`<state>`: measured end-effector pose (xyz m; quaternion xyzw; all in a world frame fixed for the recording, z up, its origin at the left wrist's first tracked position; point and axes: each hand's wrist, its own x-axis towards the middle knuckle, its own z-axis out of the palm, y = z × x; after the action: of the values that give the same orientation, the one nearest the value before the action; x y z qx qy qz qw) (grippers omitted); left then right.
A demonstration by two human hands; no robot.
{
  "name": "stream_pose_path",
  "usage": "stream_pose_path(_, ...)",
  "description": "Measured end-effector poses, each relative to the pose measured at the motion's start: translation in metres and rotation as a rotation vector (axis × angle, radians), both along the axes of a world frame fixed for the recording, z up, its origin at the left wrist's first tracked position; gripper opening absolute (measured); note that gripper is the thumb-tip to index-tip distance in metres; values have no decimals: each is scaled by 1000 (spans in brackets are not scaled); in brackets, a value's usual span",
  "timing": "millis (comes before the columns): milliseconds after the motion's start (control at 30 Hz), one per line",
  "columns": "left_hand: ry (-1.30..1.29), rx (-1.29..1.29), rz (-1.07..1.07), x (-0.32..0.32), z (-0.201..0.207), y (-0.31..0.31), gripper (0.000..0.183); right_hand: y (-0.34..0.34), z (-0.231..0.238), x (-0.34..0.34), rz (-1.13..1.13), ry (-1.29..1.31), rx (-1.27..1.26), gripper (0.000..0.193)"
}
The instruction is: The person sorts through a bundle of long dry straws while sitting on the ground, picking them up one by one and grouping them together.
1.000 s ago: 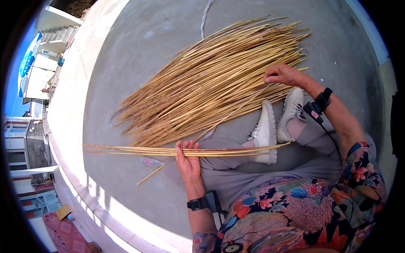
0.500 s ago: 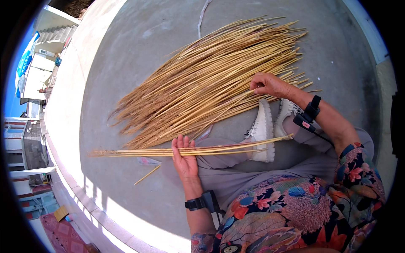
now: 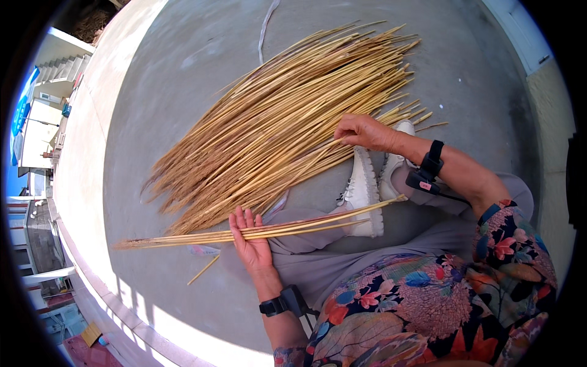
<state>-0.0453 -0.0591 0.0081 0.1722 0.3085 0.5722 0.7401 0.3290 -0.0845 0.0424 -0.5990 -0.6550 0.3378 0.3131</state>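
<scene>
I see a straw pile [image 3: 293, 116] on part-sunlit grey floor [image 3: 147, 98]. Left hand [image 3: 252, 251] grasps several stalks [image 3: 183, 240]; right hand [image 3: 362, 131] pinches another.

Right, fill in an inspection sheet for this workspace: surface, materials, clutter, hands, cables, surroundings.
Surface: grey concrete floor, mostly shaded, sunlit at left.
Materials: pile of dried tasselled stalks, tassels leftward; a few slim stalks held apart from it.
Clutter: short stalk piece near the left hand; pale strip beyond the pile.
Hands: left open, slim stalks across its palm; right hand pinching one stalk.
Cables: black cable at the right wrist device.
Surroundings: blue umbrella and steps, far left.
</scene>
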Motion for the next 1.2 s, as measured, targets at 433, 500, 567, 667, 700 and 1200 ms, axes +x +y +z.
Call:
stream_pose_path(433,-32,-41,51,5,10,0,41,-4,2,-36,208,329,-466,16)
stream_pose_path(500,-48,-49,61,7,11,1,38,-8,0,-45,227,366,-508,17)
stream_pose_path(567,-81,-37,42,8,8,1,40,-13,3,-55,242,396,-543,17)
stream_pose_path(667,-93,-34,36,8,8,3,41,-15,3,-66,269,396,-567,15)
stream_pose_path(700,-85,-33,40,7,8,3,41,-16,5,-71,272,388,-561,15)
stream_pose_path(1200,-118,-17,58,6,8,2,34,-21,7,-76,391,203,-389,14)
